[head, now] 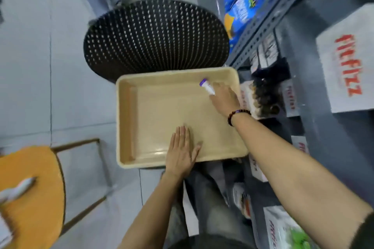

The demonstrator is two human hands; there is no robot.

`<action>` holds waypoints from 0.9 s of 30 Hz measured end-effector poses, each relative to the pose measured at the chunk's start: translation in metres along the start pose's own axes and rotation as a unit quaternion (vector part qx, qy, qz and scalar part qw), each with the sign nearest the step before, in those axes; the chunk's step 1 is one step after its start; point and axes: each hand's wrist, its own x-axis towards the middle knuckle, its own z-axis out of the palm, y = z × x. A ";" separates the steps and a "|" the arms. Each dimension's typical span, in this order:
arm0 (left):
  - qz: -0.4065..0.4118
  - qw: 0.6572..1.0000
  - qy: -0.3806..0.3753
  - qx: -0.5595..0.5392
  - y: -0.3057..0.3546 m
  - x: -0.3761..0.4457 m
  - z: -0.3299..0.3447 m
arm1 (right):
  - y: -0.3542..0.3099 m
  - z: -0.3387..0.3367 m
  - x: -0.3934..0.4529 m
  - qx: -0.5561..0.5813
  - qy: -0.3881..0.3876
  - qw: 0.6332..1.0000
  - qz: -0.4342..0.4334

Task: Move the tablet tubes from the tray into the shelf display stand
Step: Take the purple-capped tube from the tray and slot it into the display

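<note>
Both hands are seen over the beige tray (129,127): the left hand (182,152) is laid flat, fingers spread, on the tray's near edge and floor, while the right hand (223,98) is closed around the lower end of a white tablet tube (207,87) with a purple cap, at the tray's far right corner beside the shelf. No other tube is seen in the tray, so this is judged to be the last one. The display stand (265,99), partly filled with dark-capped tubes, is seen just beyond the tray's right rim. The tube is judged to be light, rigid and smooth, so a grip around the mid-body is favoured over the cap, which could slip or pop loose.
</note>
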 end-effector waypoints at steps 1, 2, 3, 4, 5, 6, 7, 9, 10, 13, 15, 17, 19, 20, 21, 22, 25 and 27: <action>-0.004 1.000 0.006 -0.003 -0.002 0.000 0.005 | 0.003 0.007 0.006 -0.002 -0.007 1.000 -0.002; -0.007 1.000 0.012 -0.001 -0.004 0.001 0.007 | 0.005 0.012 0.011 -0.003 -0.018 1.000 0.001; -0.010 1.000 0.013 0.002 -0.004 0.002 0.008 | 0.005 0.014 0.014 0.006 -0.025 1.000 0.006; -0.014 1.000 0.012 0.001 -0.004 0.003 0.008 | 0.005 0.017 0.018 0.014 -0.025 1.000 0.011; -0.016 1.000 0.015 -0.003 -0.004 0.003 0.009 | 0.005 0.020 0.022 0.010 -0.021 1.000 0.016; -0.015 1.000 0.021 -0.006 -0.004 0.003 0.010 | 0.005 0.022 0.026 -0.010 -0.014 1.000 0.019; -0.014 1.000 0.026 -0.008 -0.004 0.003 0.011 | 0.004 0.023 0.030 -0.035 -0.011 0.999 0.022; -0.012 0.999 0.033 -0.008 -0.004 0.003 0.012 | 0.002 0.025 0.036 -0.054 -0.006 0.998 0.028; -0.013 0.999 0.035 -0.008 -0.004 0.004 0.012 | 0.002 0.026 0.039 -0.061 -0.005 0.998 0.031; -0.014 0.999 0.037 -0.005 -0.004 0.003 0.010 | 0.000 0.025 0.041 -0.099 -0.003 0.995 0.024; -0.012 0.999 0.031 -0.002 -0.003 0.003 0.010 | -0.003 0.020 0.038 -0.097 -0.011 0.995 0.003; -0.009 1.000 0.026 0.003 -0.003 0.003 0.009 | -0.005 0.012 0.031 -0.071 -0.007 0.997 -0.020; -0.004 1.000 0.020 0.007 -0.002 0.003 0.008 | -0.007 0.002 0.021 -0.039 0.012 0.999 -0.034; -0.001 1.000 0.016 0.011 -0.002 0.003 0.008 | -0.009 -0.004 0.016 -0.021 0.025 0.999 -0.035; 0.003 1.000 0.011 0.014 -0.002 0.003 0.008 | -0.010 -0.010 0.010 -0.001 0.041 0.999 -0.032; 0.006 1.000 0.005 0.017 -0.003 0.003 0.008 | -0.012 -0.016 0.004 0.017 0.056 0.998 -0.026; 0.020 0.999 -0.019 0.020 -0.003 0.004 0.007 | -0.019 -0.036 -0.017 0.047 0.090 0.995 -0.005; 0.033 0.998 -0.034 0.032 -0.006 0.005 0.006 | -0.024 -0.051 -0.035 0.055 0.134 0.989 0.003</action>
